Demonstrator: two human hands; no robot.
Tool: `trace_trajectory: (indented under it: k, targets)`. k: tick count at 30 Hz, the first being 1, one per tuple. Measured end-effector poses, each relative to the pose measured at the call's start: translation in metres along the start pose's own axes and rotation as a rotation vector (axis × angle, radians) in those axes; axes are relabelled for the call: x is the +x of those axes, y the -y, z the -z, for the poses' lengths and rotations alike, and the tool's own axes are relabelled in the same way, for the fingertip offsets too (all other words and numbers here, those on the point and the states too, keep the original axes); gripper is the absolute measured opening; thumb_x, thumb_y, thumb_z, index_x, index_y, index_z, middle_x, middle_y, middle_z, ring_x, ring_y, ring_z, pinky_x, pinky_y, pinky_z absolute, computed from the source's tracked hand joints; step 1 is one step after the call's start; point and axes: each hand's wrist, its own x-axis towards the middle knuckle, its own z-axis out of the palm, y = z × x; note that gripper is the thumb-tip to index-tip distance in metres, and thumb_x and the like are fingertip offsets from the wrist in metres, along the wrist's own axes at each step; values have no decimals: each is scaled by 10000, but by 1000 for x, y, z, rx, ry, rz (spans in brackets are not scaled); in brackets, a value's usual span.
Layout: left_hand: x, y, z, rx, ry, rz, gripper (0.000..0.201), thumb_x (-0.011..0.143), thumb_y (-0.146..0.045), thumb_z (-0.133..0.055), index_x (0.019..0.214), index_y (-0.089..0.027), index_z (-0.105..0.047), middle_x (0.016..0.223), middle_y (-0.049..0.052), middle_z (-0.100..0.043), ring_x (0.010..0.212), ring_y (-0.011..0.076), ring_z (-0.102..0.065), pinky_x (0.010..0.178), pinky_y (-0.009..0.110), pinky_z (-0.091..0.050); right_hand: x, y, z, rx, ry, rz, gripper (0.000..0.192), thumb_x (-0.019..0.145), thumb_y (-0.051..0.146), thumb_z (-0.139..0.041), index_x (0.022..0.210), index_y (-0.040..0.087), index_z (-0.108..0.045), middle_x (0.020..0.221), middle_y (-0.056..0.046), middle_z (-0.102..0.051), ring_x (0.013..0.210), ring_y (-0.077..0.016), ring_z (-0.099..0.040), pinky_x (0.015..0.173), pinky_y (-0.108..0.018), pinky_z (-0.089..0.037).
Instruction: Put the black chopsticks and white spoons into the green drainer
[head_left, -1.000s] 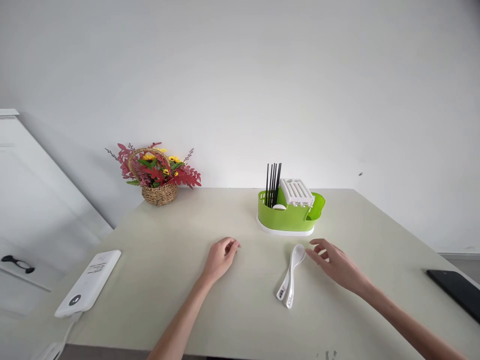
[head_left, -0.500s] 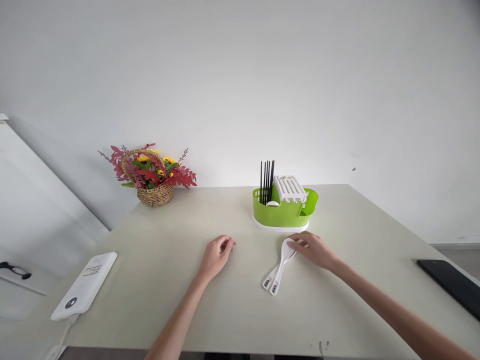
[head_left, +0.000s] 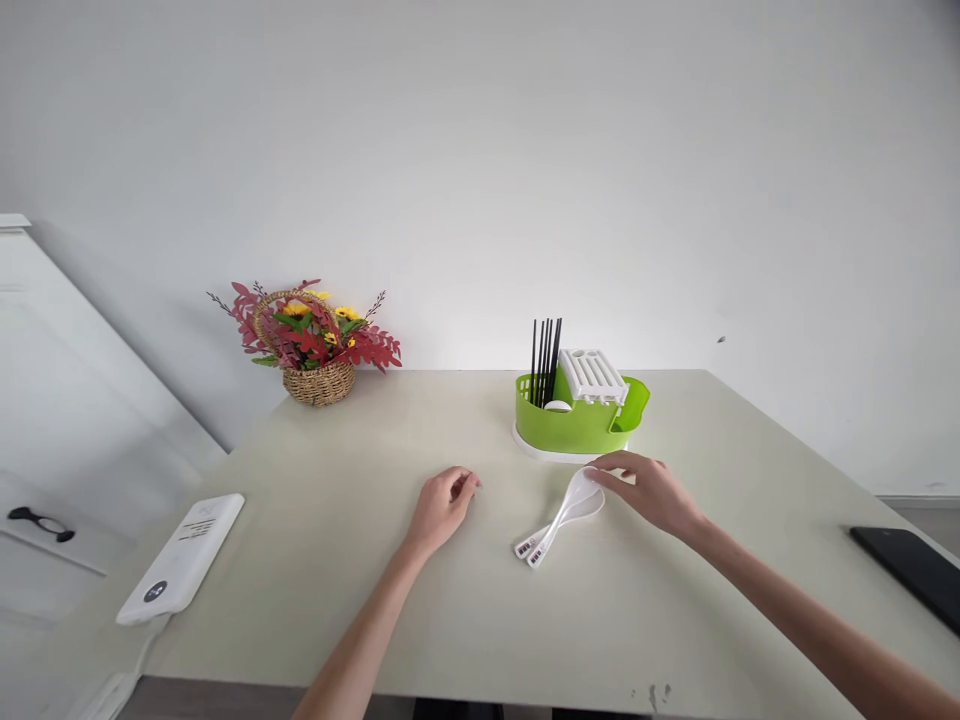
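Observation:
Two white spoons lie crossed on the table, their printed handle ends close together and pointing toward me. My right hand (head_left: 651,492) pinches the bowl rim of the upper spoon (head_left: 564,513) between thumb and fingers. Beneath it, the lower spoon (head_left: 587,508) has its bowl turned out to the right, apart from my fingers. My left hand (head_left: 445,508) rests on the table to the left of the spoons, fingers curled in, with nothing visible in it. Just behind my right hand stands a green utensil holder (head_left: 570,428) with a white base.
Black chopsticks (head_left: 545,362) stand in the holder's left part, beside a white slotted rack (head_left: 594,376). A flower basket (head_left: 319,384) is at the back left. A white power bank (head_left: 182,560) with a cable lies left, a black phone (head_left: 911,570) right.
The two spoons have spread apart at their bowls, and their handle ends have shifted slightly. My right hand still grips a bowl rim. My left hand stays curled on the table.

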Motion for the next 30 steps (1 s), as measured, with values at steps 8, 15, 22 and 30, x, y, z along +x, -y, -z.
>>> trace_trajectory:
  k: [8, 15, 22, 30]
  targets:
    - [-1, 0, -1, 18, 10, -24, 383, 1016, -470, -478, 822, -226, -699, 776, 14, -736, 680, 161, -644, 648, 263, -454, -14, 57, 33, 0, -129, 35, 329, 941, 574, -610, 990, 319, -811, 896, 18, -815, 772, -211, -754, 670, -293, -565]
    - [-2, 4, -4, 52, 9, -58, 403, 1033, -474, -463, 806, -223, -682, 760, 10, -725, 656, 148, -636, 662, 255, -455, 0, 119, 72, -90, -596, 186, 299, 963, 513, -628, 1067, 280, -785, 807, -1, -795, 701, -189, -748, 684, -292, -560]
    - [-3, 7, -3, 61, 23, -87, 389, 1032, -453, -452, 829, -222, -690, 795, 34, -739, 707, 171, -656, 679, 267, -465, 49, 132, 74, -446, -829, 469, 287, 1023, 409, -550, 1026, 252, -790, 878, -31, -814, 722, -176, -744, 568, -261, -425]
    - [-6, 10, -6, 69, 8, -98, 353, 1027, -401, -465, 832, -223, -700, 802, 41, -747, 707, 176, -651, 691, 272, -465, 70, 117, 41, -761, -643, 621, 295, 1044, 279, -509, 1034, 248, -802, 867, -16, -818, 691, -148, -714, 545, -265, -310]
